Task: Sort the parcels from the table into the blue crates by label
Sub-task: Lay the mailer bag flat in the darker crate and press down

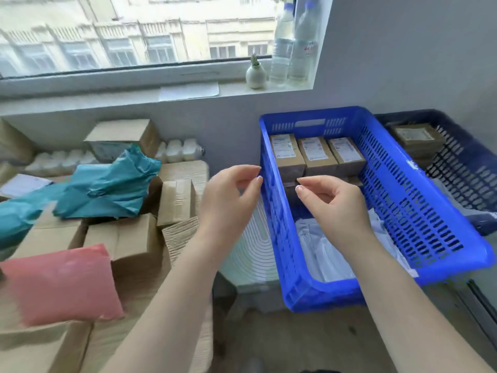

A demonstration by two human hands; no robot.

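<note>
A bright blue crate (419,200) stands right of centre; three labelled cardboard boxes (317,154) sit in a row at its far end and white mailer bags (322,254) lie at its near end. My left hand (228,200) hovers just outside the crate's left wall, fingers curled and apart, holding nothing. My right hand (333,205) hangs over the crate's middle, also empty with fingers loosely bent. A darker blue crate (457,162) at far right holds a labelled brown parcel (415,137). On the table at left lie cardboard boxes (126,238), a teal mailer bag (107,184) and a pink mailer bag (61,284).
A window sill runs along the back with a small white vase (255,75) and two water bottles (293,41). White bottles (177,150) stand against the wall behind the boxes. A white ribbed surface (255,246) fills the gap between table and crate.
</note>
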